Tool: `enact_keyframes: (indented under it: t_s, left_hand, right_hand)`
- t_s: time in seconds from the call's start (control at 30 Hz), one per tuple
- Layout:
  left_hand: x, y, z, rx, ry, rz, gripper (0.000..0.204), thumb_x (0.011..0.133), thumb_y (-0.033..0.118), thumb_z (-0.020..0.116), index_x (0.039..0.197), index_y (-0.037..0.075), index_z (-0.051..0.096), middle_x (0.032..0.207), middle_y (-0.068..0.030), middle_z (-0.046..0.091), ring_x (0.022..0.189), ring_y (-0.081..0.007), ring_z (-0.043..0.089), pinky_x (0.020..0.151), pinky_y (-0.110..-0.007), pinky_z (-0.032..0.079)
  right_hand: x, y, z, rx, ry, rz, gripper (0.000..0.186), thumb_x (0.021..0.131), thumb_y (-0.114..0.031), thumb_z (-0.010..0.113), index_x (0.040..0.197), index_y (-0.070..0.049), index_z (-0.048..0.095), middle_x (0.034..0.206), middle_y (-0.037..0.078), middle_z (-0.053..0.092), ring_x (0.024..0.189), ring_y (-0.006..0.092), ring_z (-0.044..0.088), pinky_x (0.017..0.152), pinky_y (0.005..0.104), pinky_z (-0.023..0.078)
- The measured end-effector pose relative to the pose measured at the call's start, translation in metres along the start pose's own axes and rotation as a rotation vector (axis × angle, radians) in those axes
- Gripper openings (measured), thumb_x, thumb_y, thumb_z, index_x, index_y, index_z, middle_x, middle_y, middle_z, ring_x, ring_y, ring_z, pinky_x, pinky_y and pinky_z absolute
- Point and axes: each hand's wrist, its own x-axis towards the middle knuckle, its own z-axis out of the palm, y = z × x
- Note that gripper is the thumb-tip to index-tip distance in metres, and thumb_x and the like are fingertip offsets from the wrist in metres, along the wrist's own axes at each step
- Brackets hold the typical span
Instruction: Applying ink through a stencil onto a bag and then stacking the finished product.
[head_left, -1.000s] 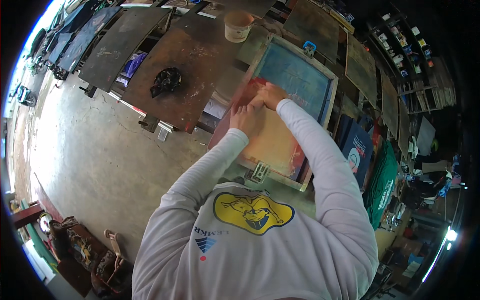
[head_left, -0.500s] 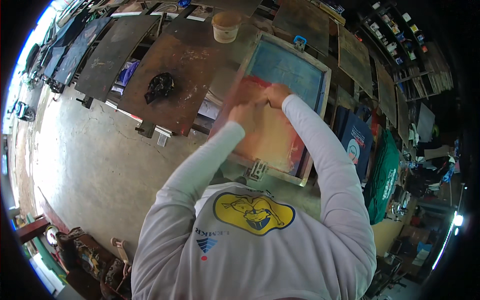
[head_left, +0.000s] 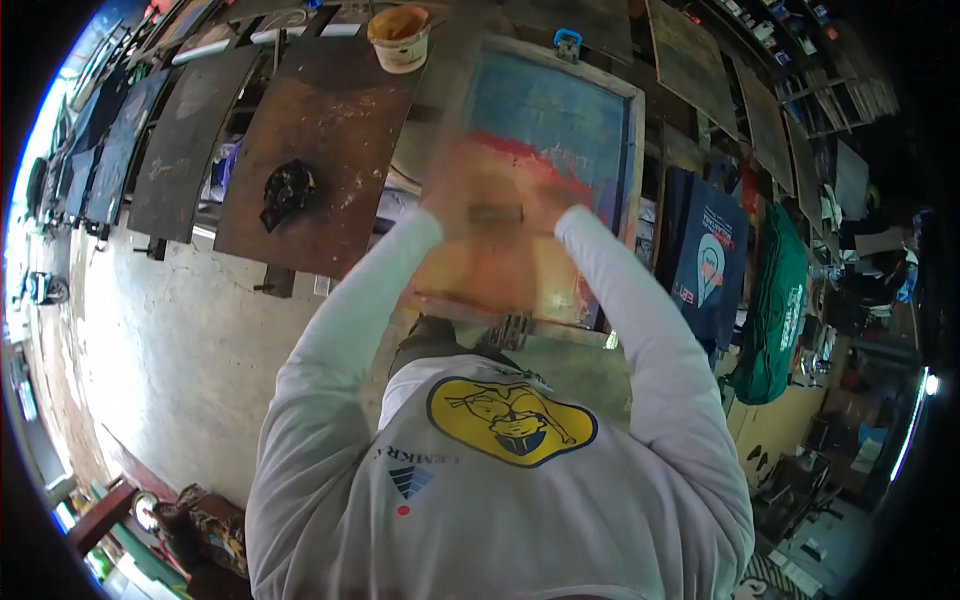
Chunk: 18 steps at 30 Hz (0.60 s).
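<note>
In the head view, a framed screen point(head_left: 535, 100) lies at twelve o'clock from the chest. The left hand point(head_left: 448, 193) and right hand point(head_left: 546, 206) blur over it, grip impossible to tell; at their nine o'clock, crumpled black plastic point(head_left: 288, 190) rests on a brown worktop point(head_left: 345, 125).

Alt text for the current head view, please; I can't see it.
The person's left hand and right hand, blurred, are over a framed screen, blue at its far end, red and yellow nearer the body; anything held is unclear. A crumpled black bundle lies on a brown board to the left.
</note>
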Motion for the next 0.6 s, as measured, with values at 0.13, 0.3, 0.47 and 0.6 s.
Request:
enact_keyframes:
  t_s: [0.13, 0.3, 0.47, 0.6]
  left_hand:
    - [0.009, 0.003, 0.007, -0.093, -0.423, -0.067, 0.047, 0.073, 0.033, 0.077, 0.114, 0.011, 0.069, 0.104, -0.0174, 0.07, 0.1, -0.0351, 0.066, 0.091, -0.046, 0.051]
    - [0.07, -0.09, 0.018, 0.086, -0.242, -0.01, 0.039, 0.07, 0.027, 0.078, 0.106, 0.012, 0.071, 0.098, -0.0175, 0.071, 0.094, -0.0347, 0.068, 0.084, -0.045, 0.053]
    - [0.152, -0.043, -0.042, 0.196, -0.541, -0.094, 0.033, 0.081, 0.037, 0.068, 0.11, 0.021, 0.073, 0.114, -0.0114, 0.069, 0.108, -0.032, 0.065, 0.095, -0.044, 0.049]
    - [0.148, -0.047, -0.036, 0.281, -0.461, -0.111, 0.043, 0.068, 0.045, 0.077, 0.101, 0.017, 0.074, 0.1, -0.014, 0.071, 0.096, -0.0334, 0.068, 0.087, -0.044, 0.052]
  right_hand:
    - [-0.05, -0.016, -0.013, 0.098, -0.192, 0.154, 0.036, 0.071, -0.033, 0.068, 0.087, -0.001, 0.073, 0.088, 0.028, 0.069, 0.084, 0.041, 0.069, 0.079, 0.0468, 0.056]
    - [0.013, -0.002, -0.038, 0.09, -0.064, 0.148, 0.044, 0.076, -0.04, 0.066, 0.091, 0.0, 0.073, 0.094, 0.027, 0.069, 0.087, 0.0412, 0.069, 0.08, 0.0471, 0.055]
    - [0.029, 0.025, -0.054, 0.113, -0.023, 0.488, 0.047, 0.083, -0.041, 0.06, 0.108, -0.003, 0.069, 0.107, 0.024, 0.068, 0.101, 0.0377, 0.067, 0.088, 0.0482, 0.054]
    - [0.037, 0.02, -0.046, 0.126, -0.018, 0.553, 0.042, 0.083, -0.038, 0.065, 0.107, -0.004, 0.07, 0.112, 0.022, 0.067, 0.111, 0.0353, 0.064, 0.092, 0.0467, 0.052]
